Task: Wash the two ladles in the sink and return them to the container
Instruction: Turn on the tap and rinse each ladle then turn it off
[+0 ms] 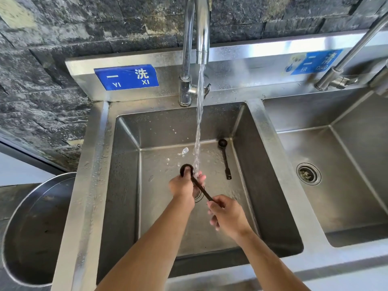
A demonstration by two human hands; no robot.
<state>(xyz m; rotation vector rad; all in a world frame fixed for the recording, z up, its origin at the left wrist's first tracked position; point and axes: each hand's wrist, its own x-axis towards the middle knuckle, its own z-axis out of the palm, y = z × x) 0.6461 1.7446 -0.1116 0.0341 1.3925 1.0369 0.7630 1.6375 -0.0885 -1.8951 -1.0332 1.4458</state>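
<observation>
A small dark ladle (201, 189) is held over the left sink basin (126, 185), close to the falling water. My right hand (227, 215) grips the end of its handle. My left hand (184, 185) holds the bowl end, with fingers rubbing the cup right beside the stream. A second dark ladle (225, 159) lies flat on the basin floor at the back right, bowl toward the far wall. The steel faucet (196, 38) runs a steady stream into the basin.
A large round steel container (27, 208) stands left of the sink unit, low down. A second basin (340, 177) with a drain strainer (308, 173) lies to the right, with another tap (344, 64) above it. A dark stone wall rises behind.
</observation>
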